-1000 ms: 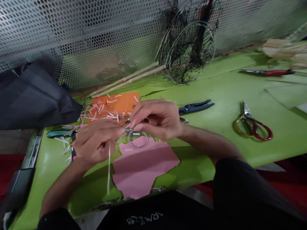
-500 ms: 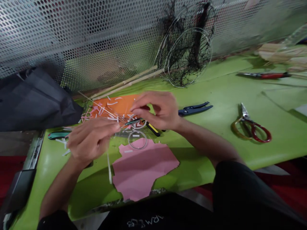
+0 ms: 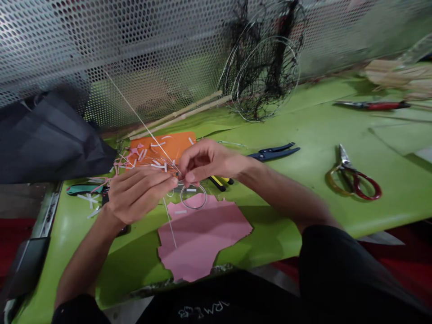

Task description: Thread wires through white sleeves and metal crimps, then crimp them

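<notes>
**A:** What's the person got on?

**B:** A black top (image 3: 216, 306) along the bottom edge of the frame, with pale printed lettering (image 3: 204, 308) on it, upside-down from here and hard to read.

**A:** Sleeves?

**B:** A black fabric edge (image 3: 79, 310) sits at the lower left, and a larger black shape (image 3: 347, 265) fills the lower right. I can't tell if that one's sleeve or trousers.

**A:** And past that?

**B:** Bare forearms (image 3: 283, 193) and two bare hands, the left hand (image 3: 138, 195) and the right hand (image 3: 211, 162).
</notes>
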The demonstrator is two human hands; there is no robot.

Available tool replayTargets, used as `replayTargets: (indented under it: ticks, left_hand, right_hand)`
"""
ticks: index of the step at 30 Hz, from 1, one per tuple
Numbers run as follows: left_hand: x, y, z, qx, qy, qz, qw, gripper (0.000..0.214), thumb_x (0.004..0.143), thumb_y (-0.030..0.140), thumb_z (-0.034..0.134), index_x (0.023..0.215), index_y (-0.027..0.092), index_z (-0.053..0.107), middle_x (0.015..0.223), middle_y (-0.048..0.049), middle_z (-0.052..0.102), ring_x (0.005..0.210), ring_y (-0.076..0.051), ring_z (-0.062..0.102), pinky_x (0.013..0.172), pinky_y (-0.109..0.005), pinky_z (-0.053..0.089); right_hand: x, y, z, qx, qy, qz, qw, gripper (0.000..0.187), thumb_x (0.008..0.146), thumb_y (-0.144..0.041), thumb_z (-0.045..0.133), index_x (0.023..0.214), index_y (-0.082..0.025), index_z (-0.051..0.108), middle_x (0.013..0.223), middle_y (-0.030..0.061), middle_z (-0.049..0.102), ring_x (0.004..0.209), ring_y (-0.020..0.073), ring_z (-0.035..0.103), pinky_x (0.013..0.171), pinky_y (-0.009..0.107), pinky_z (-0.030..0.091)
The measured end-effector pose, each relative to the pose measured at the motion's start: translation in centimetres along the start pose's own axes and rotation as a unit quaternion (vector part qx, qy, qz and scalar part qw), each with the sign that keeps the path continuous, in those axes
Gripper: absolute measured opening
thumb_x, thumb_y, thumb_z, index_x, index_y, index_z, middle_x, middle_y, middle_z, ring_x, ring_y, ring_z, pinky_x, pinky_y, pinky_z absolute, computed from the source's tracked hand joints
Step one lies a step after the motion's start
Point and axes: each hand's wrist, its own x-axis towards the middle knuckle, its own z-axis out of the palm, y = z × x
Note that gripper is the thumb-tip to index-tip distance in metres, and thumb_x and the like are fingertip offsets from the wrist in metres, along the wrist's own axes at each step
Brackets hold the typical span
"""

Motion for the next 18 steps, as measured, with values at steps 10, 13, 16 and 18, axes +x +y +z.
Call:
replayTargets:
  ticks: [10, 13, 16, 18]
  left_hand:
    - [0.05, 0.01, 0.01, -0.050, 0.019, -0.035, 0.998, 0.024, 0.091, 0.002, 0.061, 0.106, 0.015, 0.074, 0.098, -0.0060, 0.082, 0.091, -0.017, 0.079, 0.087, -0.032, 0.067]
    - [0.19, 0.12, -0.28, -0.050, 0.004, -0.017, 0.999, 0.021, 0.091, 0.003, 0.061, 0.106, 0.010, 0.074, 0.098, -0.0091, 0.082, 0.092, -0.019, 0.078, 0.090, -0.034, 0.066]
    - [0.30, 0.23, -0.51, -0.046, -0.005, -0.007, 0.999, 0.021, 0.092, 0.002, 0.061, 0.107, 0.009, 0.074, 0.098, -0.0106, 0.081, 0.091, -0.020, 0.078, 0.090, -0.035, 0.066]
    - [0.32, 0.30, -0.62, -0.043, -0.011, -0.006, 0.999, 0.020, 0.093, 0.003, 0.060, 0.108, 0.009, 0.073, 0.099, -0.0110, 0.081, 0.092, -0.021, 0.078, 0.090, -0.036, 0.066]
  right_hand:
    - [0.19, 0.19, 0.02, 0.061, -0.054, 0.011, 0.997, 0.018, 0.083, -0.022, 0.085, 0.091, -0.010, 0.075, 0.077, 0.0035, 0.079, 0.053, 0.0036, 0.062, 0.048, 0.012, 0.046]
    - [0.19, 0.33, 0.01, 0.055, -0.046, 0.034, 0.997, 0.022, 0.080, -0.025, 0.089, 0.087, -0.010, 0.074, 0.074, 0.0030, 0.078, 0.054, 0.0057, 0.065, 0.049, 0.014, 0.049]
    - [0.15, 0.37, -0.03, 0.034, -0.038, 0.052, 0.997, 0.026, 0.078, -0.028, 0.090, 0.085, -0.010, 0.074, 0.072, 0.0032, 0.078, 0.054, 0.0073, 0.068, 0.046, 0.013, 0.048]
    - [0.12, 0.32, -0.06, 0.018, -0.038, 0.058, 0.997, 0.026, 0.078, -0.029, 0.090, 0.085, -0.009, 0.074, 0.072, 0.0035, 0.078, 0.052, 0.0075, 0.068, 0.042, 0.012, 0.046]
